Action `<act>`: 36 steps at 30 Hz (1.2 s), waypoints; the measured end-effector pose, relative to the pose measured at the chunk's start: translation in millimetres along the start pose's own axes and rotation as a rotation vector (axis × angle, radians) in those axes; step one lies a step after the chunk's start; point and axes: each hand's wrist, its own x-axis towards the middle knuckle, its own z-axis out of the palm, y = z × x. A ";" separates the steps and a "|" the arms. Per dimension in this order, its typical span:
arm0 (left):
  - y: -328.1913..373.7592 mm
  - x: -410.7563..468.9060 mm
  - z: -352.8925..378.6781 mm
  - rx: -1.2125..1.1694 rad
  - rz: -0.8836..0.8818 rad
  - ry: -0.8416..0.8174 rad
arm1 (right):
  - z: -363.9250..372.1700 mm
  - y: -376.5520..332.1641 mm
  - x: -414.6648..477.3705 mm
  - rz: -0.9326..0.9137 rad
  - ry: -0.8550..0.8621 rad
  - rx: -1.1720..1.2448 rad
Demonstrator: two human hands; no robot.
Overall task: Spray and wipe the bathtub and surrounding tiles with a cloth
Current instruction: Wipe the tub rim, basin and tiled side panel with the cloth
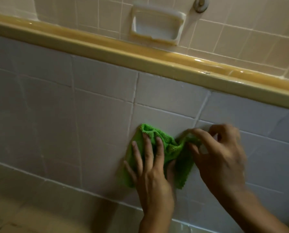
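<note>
The person is at the tub's tiled front panel (pixel 98 118), lower centre of frame, w/ the green cloth (pixel 168 142) held against it. The left hand (pixel 150 175) lies flat on the cloth, fingers spread, pressing it to the tile. The right hand (pixel 221 157), blurred, pinches the cloth's upper-right edge between thumb and fingertips and lifts it into a ridge.

This looks like re-folding or spreading the cloth before a wipe. To do it well: pull the bunched edge flat so a full face meets the tile, keep the palm pressure even, and run along the grout lines, where grime probably sits.

The cloth is fluffy, looped microfibre, soft and crumpled. The tiles are glazed, smooth, rectangular, w/ pale raised grout. The bathtub rim (pixel 140 54), a glossy mustard band, crosses diagonally from upper left to right. Above it, top centre, is a recessed ceramic soap dish (pixel 155 26).
</note>
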 end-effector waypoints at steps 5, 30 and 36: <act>-15.9 11.7 9.6 0.085 0.091 0.014 | -37.4 16.9 54.6 -0.259 -0.178 -0.404; 80.0 128.2 -49.0 -0.016 0.048 0.158 | -75.0 16.1 177.6 -0.075 -0.888 0.197; 84.4 134.8 -49.9 0.024 0.082 0.215 | -71.1 12.4 180.0 -0.165 -0.935 0.198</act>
